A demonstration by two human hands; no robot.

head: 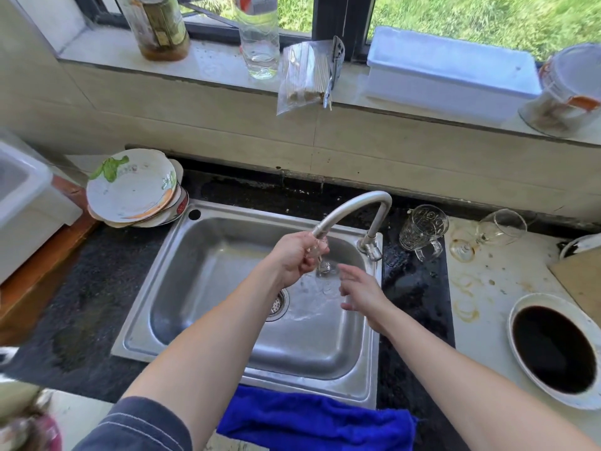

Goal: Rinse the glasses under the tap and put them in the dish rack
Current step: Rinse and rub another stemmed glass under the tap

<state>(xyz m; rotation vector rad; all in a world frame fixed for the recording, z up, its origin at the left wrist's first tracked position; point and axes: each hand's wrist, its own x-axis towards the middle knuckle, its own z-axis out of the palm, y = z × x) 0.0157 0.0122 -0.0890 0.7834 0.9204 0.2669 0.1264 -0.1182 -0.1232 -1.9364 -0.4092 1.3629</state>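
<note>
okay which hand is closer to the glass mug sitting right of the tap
Right. The right hand hovers over the sink's right side, nearer the glass mug; the left hand is under the tap, holding a glass.

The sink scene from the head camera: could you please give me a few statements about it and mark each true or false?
1. The left hand holds a clear glass under the tap. True.
2. The right hand grips the tap handle. False: it is open, beside the glass, over the sink.
3. A glass mug stands right of the tap. True.
4. The stemmed glass stands upright. False: it lies on its side.
5. The blue cloth lies on the windowsill. False: it drapes below the sink's front edge.
</note>
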